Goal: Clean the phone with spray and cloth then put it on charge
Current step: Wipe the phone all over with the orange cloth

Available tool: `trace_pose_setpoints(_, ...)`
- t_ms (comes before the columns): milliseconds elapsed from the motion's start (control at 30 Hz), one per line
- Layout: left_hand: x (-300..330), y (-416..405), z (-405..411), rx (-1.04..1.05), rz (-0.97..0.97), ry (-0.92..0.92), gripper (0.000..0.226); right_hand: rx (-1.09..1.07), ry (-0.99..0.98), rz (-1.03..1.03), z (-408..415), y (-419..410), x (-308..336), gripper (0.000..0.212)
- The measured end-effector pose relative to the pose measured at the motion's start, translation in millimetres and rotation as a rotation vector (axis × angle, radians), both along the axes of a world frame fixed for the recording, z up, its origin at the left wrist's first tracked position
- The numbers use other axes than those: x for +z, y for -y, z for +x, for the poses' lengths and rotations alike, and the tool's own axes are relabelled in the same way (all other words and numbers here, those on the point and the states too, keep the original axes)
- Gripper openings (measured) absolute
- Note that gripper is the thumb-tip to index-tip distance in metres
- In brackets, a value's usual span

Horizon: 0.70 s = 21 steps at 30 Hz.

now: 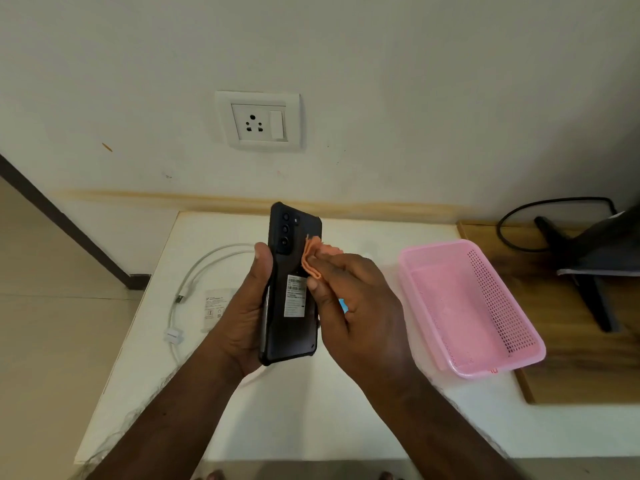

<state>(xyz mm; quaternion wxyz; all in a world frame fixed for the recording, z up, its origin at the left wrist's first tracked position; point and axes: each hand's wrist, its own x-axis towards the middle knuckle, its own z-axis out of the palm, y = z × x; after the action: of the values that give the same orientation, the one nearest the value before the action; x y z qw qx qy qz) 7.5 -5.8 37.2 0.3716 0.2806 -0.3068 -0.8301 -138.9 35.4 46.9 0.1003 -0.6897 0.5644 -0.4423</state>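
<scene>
Head view: phone (pixel 292 289) upright in left hand's (pixel 249 306) grip, right hand (pixel 353 299) pinching cloth (pixel 313 259) against it.

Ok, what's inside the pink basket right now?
Nothing visible: the pink basket shows only its bare pink floor and perforated walls. Its near rim hides a thin strip of floor, so that part I can't confirm.

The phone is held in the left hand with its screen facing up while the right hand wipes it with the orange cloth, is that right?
Not quite. The head view shows the phone with its back facing up: camera lenses and a label sticker show. The left hand does hold it, and the right hand wipes it with the orange cloth.
</scene>
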Motion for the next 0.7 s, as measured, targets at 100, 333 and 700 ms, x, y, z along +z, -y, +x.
trace_pose_setpoints(100, 1.7, 1.5, 1.4, 0.021, 0.007, 0.007, 0.093, 0.037, -0.024, 0.014, 1.6, -0.9, 2.7, 0.035)
trace_pose_setpoints(333, -1.7, 7.7, 5.3, 0.116, 0.001, 0.060, 0.097, 0.113, -0.066, 0.127, -0.2, -3.1, 6.5, 0.035)
trace_pose_setpoints(700, -5.3, 12.9, 9.5, 0.279, -0.033, 0.124, 0.111, 0.188, 0.040, 0.239, -1.6, -6.0, 5.7, 0.032)
